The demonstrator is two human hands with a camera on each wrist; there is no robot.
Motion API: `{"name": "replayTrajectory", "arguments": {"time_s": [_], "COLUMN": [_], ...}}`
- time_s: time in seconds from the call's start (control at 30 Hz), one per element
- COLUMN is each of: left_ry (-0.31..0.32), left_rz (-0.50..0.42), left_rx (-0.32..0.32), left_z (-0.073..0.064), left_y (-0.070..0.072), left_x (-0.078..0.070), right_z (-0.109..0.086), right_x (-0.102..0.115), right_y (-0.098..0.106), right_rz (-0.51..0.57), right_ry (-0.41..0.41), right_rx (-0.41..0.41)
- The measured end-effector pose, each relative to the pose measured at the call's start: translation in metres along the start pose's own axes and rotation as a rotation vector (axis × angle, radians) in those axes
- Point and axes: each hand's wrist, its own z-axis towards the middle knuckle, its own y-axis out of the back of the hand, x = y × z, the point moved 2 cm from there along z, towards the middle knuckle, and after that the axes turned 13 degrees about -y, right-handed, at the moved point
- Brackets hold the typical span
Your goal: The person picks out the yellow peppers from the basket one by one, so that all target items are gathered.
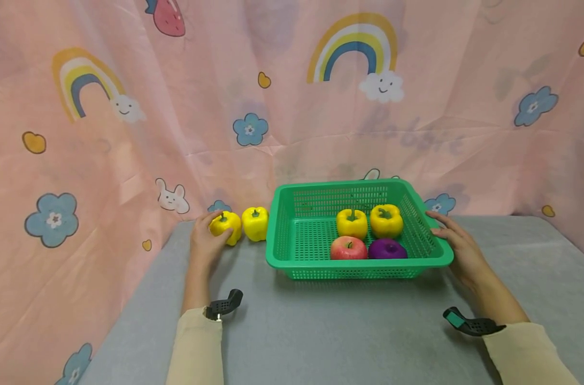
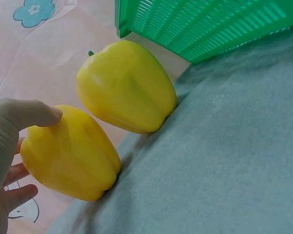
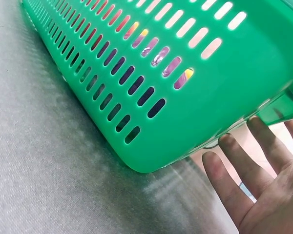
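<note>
Smooth grey cloth [image 1: 340, 331] spreads between the sleeves and the near edge of the slotted green plastic basket [image 1: 359, 264]. The right hand [image 1: 465, 259] has its fingers extended, touching the basket's right end at the rim. Inside, a shiny red apple [image 1: 348, 248] and a rounded purple item [image 1: 387, 249] sit in front, two lobed yellow peppers [image 1: 352, 227] behind, leaving the left half open. Left of the basket, the left hand [image 1: 207, 240] pinches the outer loose pepper [image 2: 73, 156]; the inner loose pepper [image 1: 255, 224] stands just beside the basket wall. Behind hangs a creased pink curtain [image 1: 200, 80].

Two peppers [image 1: 255, 227] left of the basket [image 1: 359, 263] — apple [image 1: 348, 251] and more peppers [image 1: 386, 224] inside.
</note>
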Motion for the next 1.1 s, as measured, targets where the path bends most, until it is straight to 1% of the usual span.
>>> {"name": "replayTrajectory", "arguments": {"time_s": [0.17, 0.33, 0.43, 0.57, 0.63, 0.87, 1.1], "left_ry": [-0.022, -0.053, -0.056, -0.042, -0.049, -0.135, -0.214], "left_rz": [0.000, 0.004, 0.002, -0.003, -0.009, -0.014, 0.012], "left_rx": [0.000, -0.010, -0.013, -0.009, -0.009, 0.004, 0.005], "left_z": [0.000, 0.002, 0.003, 0.005, 0.006, 0.009, 0.010], "left_y": [0.003, 0.007, 0.010, 0.014, 0.015, 0.019, 0.017], "left_x": [-0.001, -0.005, -0.008, -0.013, -0.015, -0.030, -0.054], "right_z": [0.000, 0.000, 0.001, 0.000, 0.000, 0.000, 0.000], "right_x": [0.000, -0.001, -0.001, 0.000, 0.000, -0.001, -0.001], "right_y": [0.000, 0.000, 0.001, 0.000, 0.000, 0.000, 0.000], "right_rz": [0.007, 0.018, 0.024, 0.032, 0.034, 0.026, 0.022], "right_ry": [0.009, 0.010, 0.007, 0.006, 0.006, 0.007, 0.003], "right_rx": [0.007, 0.015, 0.017, 0.024, 0.026, 0.020, 0.021]}}
